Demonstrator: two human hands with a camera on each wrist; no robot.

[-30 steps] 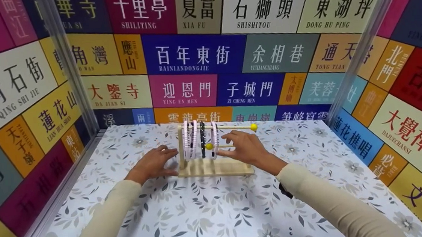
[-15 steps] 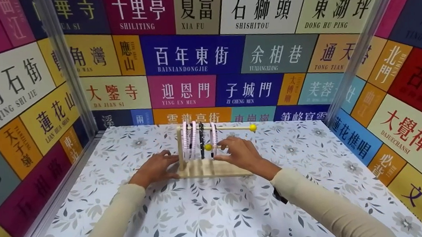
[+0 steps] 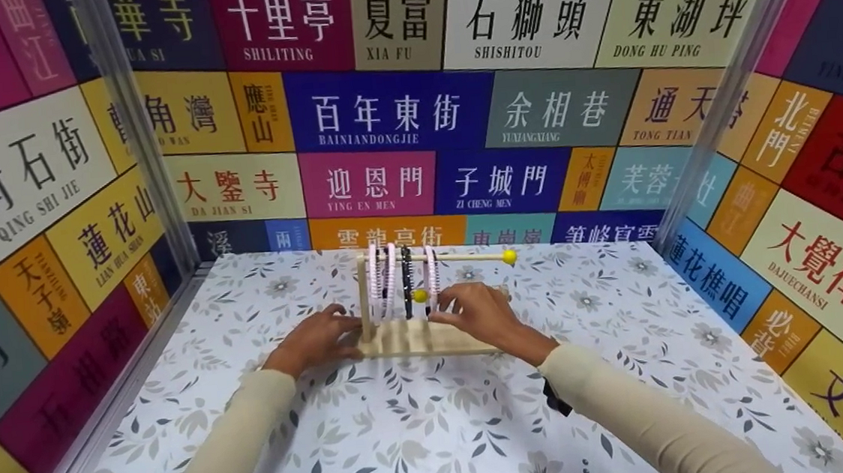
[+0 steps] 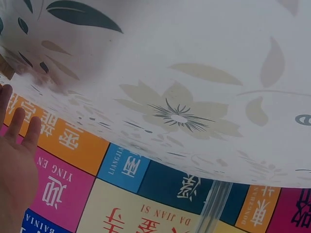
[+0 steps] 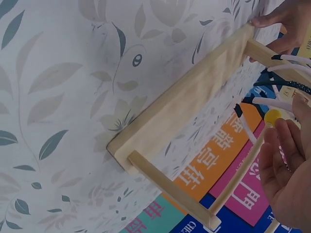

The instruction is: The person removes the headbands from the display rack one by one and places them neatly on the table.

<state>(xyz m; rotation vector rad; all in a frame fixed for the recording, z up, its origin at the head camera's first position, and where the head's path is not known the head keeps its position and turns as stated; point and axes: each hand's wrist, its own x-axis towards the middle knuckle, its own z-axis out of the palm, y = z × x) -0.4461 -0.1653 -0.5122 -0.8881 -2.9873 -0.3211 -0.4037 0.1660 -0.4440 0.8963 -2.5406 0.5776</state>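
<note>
A small wooden stand [image 3: 429,339] carries several hair hoops on a rod. Two or more pink ones [image 3: 376,289] hang at its left post, with a black hair hoop [image 3: 408,286] beside them. Another pink hair hoop [image 3: 432,272] hangs further right; my right hand [image 3: 484,314] pinches it near its lower end. My left hand [image 3: 315,342] holds the stand's left end, its thumb at the base's front edge in the right wrist view. A yellow ball [image 5: 272,116] on a second rod sits just beside my right fingers. Only part of my left hand [image 4: 19,179] shows in the left wrist view.
A floral-patterned tabletop [image 3: 407,433] lies under the stand. Panels with coloured place-name signs [image 3: 389,107] rise behind and at both sides, with clear corner posts [image 3: 711,93]. The upper rod ends in a yellow ball [image 3: 510,256] above my right hand.
My right hand has moved left and down from the lower rod to the rightmost pink hair hoop. My left hand has closed in on the stand's left end.
</note>
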